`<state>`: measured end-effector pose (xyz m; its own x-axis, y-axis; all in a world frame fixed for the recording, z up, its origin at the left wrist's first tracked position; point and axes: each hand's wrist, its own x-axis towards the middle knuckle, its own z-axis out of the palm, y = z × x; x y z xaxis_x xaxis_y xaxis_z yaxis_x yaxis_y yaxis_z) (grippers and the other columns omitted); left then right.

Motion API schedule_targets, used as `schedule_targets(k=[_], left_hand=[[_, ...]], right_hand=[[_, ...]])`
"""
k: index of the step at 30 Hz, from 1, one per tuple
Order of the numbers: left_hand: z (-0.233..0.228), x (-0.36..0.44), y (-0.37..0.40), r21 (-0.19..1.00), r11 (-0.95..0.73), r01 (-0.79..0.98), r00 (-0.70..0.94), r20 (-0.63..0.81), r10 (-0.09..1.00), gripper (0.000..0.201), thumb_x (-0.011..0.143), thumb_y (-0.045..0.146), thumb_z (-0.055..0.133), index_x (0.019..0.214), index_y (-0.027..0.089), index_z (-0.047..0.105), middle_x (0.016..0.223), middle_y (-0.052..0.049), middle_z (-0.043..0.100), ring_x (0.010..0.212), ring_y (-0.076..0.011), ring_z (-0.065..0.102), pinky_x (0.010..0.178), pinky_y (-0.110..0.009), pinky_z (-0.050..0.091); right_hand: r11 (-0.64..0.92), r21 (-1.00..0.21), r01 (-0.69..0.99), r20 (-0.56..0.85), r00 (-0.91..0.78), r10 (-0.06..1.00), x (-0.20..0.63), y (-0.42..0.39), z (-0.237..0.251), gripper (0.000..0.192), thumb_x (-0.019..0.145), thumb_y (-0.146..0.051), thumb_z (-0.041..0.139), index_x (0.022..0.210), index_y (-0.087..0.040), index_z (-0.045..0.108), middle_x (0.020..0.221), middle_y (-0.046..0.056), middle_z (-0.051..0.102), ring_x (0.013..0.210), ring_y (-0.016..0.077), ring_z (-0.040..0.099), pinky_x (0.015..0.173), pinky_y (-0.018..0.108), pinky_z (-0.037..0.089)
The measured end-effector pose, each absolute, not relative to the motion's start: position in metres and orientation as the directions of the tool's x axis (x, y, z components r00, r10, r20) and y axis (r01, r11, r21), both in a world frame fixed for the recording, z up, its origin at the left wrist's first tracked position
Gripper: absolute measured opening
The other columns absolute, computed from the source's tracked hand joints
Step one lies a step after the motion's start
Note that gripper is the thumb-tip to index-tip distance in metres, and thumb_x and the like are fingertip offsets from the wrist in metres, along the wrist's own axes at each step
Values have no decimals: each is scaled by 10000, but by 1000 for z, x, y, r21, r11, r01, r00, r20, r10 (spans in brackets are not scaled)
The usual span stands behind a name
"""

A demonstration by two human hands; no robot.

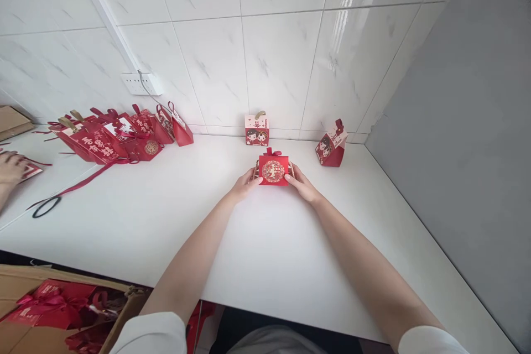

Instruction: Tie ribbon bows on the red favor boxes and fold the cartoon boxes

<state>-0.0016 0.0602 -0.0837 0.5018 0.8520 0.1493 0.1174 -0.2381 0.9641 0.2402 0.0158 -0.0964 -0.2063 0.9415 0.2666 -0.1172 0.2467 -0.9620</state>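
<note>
A small red gift box (274, 171) with a round gold emblem and a red ribbon on top is between my two hands, at the middle of the white table. My left hand (245, 183) grips its left side, thumb on the front face. On its right side my right hand (302, 182) is closed the same way, thumb on the front. The fingers behind the box are partly hidden. Just beyond it stands a pink and red gift box (257, 130) with cartoon figures and a gold loop. Another cartoon gift box (332, 145), with a red loop, stands to the right.
Several red gift boxes (99, 144) crowd the back left near a wall socket (141, 84). A red ribbon (89, 180) and a black ring (46, 207) lie before them. Another person's hand (11, 168) is at far left. A cardboard carton (124, 315) holds red boxes below.
</note>
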Motion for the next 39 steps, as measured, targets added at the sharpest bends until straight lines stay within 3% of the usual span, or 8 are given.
schedule_targets(k=[4,7,12,17,19,24,32,39], left_hand=[[-86,1,61,940,-284,189,295,222,929,560,846,432,581,1357,228,475,1348,-104,552,1138,-245,582,1007,-441,438],[-86,-2,58,863,-394,317,172,356,918,536,860,385,578,1366,246,465,1403,-105,501,1249,-258,501,1073,-463,363],[-79,-12,51,842,-427,329,308,332,892,739,742,427,730,1397,243,441,1468,-110,431,1390,-325,333,1147,-502,247],[-79,-13,55,884,-341,319,395,203,896,750,645,419,812,1307,250,502,1347,-104,543,1291,-332,458,1085,-528,338],[-82,-11,57,918,-303,255,403,184,896,705,674,451,784,1281,236,499,1313,-108,567,1247,-312,506,1047,-504,388],[-88,0,57,965,-212,152,358,147,922,575,789,567,633,1212,196,514,1244,-118,607,1127,-272,588,945,-433,468],[-79,15,39,962,-175,209,227,126,966,490,845,589,546,1190,241,557,1133,-67,658,1041,-244,611,905,-396,479],[-71,1,40,966,-221,133,449,140,882,551,844,506,602,1328,248,545,1343,-70,575,1261,-283,508,1070,-436,394]], right_hand=[[200,-977,-72,204,-60,977,243,22,-108,787,777,-562,669,1436,-280,343,1234,93,615,1122,257,599,995,495,463],[200,-979,-30,201,-27,979,242,24,-114,672,747,-565,695,1305,-241,504,1080,84,671,989,240,632,949,478,481],[213,-976,-53,217,-106,970,244,18,-108,434,789,-560,658,1084,-241,654,1130,73,688,1060,258,613,1002,471,440],[245,-969,-28,246,-125,961,246,13,-102,441,887,-608,485,783,-235,695,1310,45,596,1253,281,508,1087,465,368],[249,-968,-20,249,-123,961,245,12,-100,353,849,-584,576,945,-263,685,1364,33,558,1315,274,454,1115,464,338],[245,-969,-45,248,-247,937,239,6,-93,597,877,-550,569,1407,-345,388,1510,27,410,1400,227,361,1160,464,283],[258,-966,-9,249,-300,921,232,0,-81,555,921,-537,498,1432,-338,411,1540,-9,369,1408,249,347,1176,453,274],[246,-969,9,237,-246,940,235,3,-83,538,933,-555,460,1436,-369,412,1533,-69,375,1435,232,306,1199,438,230]])
